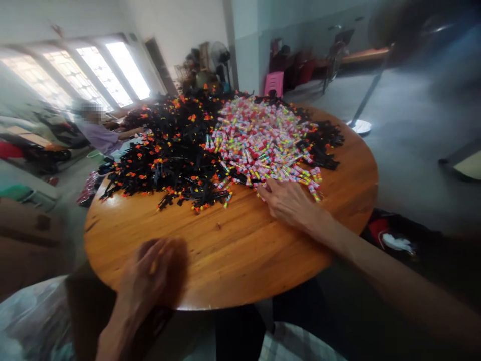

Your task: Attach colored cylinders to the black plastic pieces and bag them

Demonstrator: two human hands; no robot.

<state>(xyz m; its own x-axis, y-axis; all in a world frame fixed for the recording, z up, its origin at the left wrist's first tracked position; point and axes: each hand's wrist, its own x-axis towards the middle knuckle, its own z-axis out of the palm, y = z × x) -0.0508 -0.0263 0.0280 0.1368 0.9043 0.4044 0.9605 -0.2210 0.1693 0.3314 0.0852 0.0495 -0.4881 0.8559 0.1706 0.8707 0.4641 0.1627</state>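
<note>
My right hand [287,200] lies flat on the round wooden table [225,250], fingers spread at the near edge of a heap of small clear packets with bright coloured bits [263,140]. Left of that heap is a big pile of black plastic pieces with orange tips [169,150]. My left hand [158,273] is blurred at the table's near edge, fingers curled; something small and yellowish may be in it, but I cannot tell.
Another person in a lilac top [99,135] sits at the table's far left, arm reaching toward the black pile. A clear plastic bag [33,321] lies at the lower left. A pink stool [274,82] and a fan stand [361,125] lie beyond the table.
</note>
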